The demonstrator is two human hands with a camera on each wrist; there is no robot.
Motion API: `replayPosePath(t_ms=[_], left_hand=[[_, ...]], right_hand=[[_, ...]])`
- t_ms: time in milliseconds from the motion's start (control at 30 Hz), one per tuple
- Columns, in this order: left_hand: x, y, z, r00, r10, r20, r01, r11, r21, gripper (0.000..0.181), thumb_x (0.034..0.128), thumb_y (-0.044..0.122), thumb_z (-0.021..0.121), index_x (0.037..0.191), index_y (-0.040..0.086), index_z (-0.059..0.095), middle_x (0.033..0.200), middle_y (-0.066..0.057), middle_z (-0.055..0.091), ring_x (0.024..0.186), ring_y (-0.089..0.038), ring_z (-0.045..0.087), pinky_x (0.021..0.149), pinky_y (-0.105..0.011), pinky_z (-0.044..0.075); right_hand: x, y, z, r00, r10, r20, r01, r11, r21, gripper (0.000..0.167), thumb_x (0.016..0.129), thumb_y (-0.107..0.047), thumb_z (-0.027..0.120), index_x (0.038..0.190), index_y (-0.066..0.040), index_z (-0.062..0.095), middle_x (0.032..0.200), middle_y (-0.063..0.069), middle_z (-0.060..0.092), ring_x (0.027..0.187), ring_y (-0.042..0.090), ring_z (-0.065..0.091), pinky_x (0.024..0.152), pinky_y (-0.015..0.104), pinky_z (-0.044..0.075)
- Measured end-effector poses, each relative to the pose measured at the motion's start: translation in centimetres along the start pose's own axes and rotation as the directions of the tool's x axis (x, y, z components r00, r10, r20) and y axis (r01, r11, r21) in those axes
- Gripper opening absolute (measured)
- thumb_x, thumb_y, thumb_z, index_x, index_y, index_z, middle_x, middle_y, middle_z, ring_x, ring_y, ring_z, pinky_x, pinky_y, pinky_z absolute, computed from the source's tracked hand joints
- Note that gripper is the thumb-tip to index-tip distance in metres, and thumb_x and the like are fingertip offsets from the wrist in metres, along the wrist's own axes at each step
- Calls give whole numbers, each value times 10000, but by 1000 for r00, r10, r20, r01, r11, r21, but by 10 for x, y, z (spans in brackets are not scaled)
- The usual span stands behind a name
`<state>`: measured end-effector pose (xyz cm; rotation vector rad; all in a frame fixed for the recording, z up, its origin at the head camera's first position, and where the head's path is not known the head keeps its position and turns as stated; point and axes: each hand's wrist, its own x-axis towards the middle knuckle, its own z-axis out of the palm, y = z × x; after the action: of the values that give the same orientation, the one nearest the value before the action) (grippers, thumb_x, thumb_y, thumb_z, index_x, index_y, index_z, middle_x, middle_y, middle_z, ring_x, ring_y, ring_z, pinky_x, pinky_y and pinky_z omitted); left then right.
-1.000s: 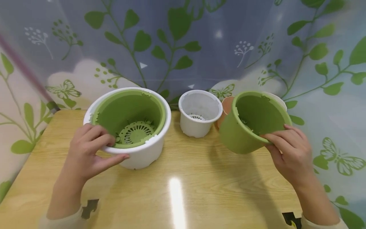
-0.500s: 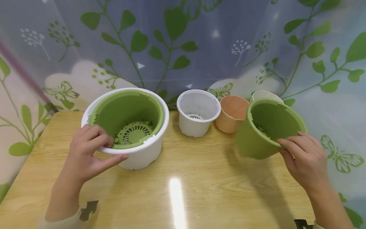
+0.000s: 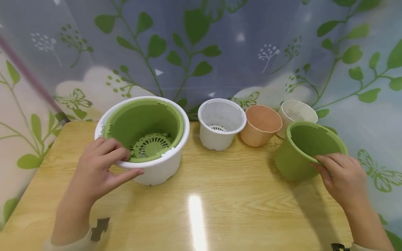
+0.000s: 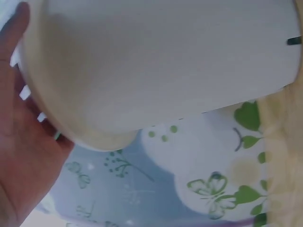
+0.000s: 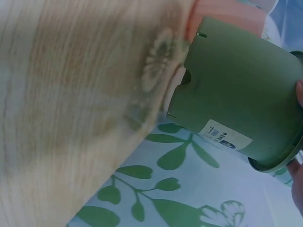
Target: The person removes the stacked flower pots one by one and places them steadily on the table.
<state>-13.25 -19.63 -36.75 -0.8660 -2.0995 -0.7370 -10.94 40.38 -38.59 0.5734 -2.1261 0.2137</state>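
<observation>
At the left a large white flower pot (image 3: 160, 172) stands on the table with a green flower pot (image 3: 147, 111) nested inside it. My left hand (image 3: 94, 167) grips the near left rim, fingers bent over it and thumb along the outside. The left wrist view shows mostly the white pot's outer wall (image 4: 175, 66). At the right my right hand (image 3: 345, 177) pinches the near rim of another green flower pot (image 3: 292, 160), thumb outside. A label (image 5: 225, 135) shows on that pot in the right wrist view, where its base looks slightly off the table.
Along the back of the wooden table (image 3: 157, 216) stand a small white pot (image 3: 216, 139), an orange pot (image 3: 255, 136) and a cream pot (image 3: 284, 129). The cream one is partly behind the right green pot. A leaf-patterned cloth (image 3: 194, 62) hangs behind and at the sides.
My right hand has carried the green pot rightward and lower, uncovering the orange and cream pots. My left hand and the nested pots have stayed in place.
</observation>
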Motion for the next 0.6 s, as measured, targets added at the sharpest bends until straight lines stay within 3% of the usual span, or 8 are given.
replayPosePath(t_ms=[133, 300, 433, 600], left_hand=[[0, 4, -5, 998, -28, 63, 26, 999, 28, 533, 841, 680, 636, 784, 151, 674, 830, 33, 594, 791, -193, 482, 741, -307, 344], [2, 7, -5, 996, -13, 87, 10, 999, 38, 516, 859, 667, 620, 784, 158, 662, 835, 47, 590, 807, -203, 487, 763, -316, 351], [2, 4, -2, 997, 1, 71, 3, 999, -49, 458, 840, 618, 685, 752, 171, 637, 807, 63, 565, 793, -170, 428, 764, -283, 315], [0, -3, 2, 1000, 5, 7, -4, 989, -148, 449, 808, 577, 752, 730, 151, 634, 777, 50, 568, 779, -146, 401, 772, -240, 284]], right_hand=[[-6, 7, 2, 999, 16, 50, -15, 1000, -20, 544, 993, -505, 524, 878, -20, 742, 778, 127, 687, 708, 383, 632, 708, 514, 445], [-12, 14, 7, 996, 33, 84, -31, 999, -26, 550, 994, -515, 514, 895, -25, 744, 794, 128, 693, 718, 383, 638, 699, 514, 446], [-17, 19, 10, 995, 34, 96, -32, 999, -29, 550, 1000, -514, 507, 897, -28, 742, 789, 124, 690, 704, 378, 636, 684, 513, 444], [-18, 22, 15, 994, 36, 103, -33, 999, -27, 549, 999, -521, 506, 903, -35, 743, 793, 116, 691, 695, 368, 634, 672, 516, 440]])
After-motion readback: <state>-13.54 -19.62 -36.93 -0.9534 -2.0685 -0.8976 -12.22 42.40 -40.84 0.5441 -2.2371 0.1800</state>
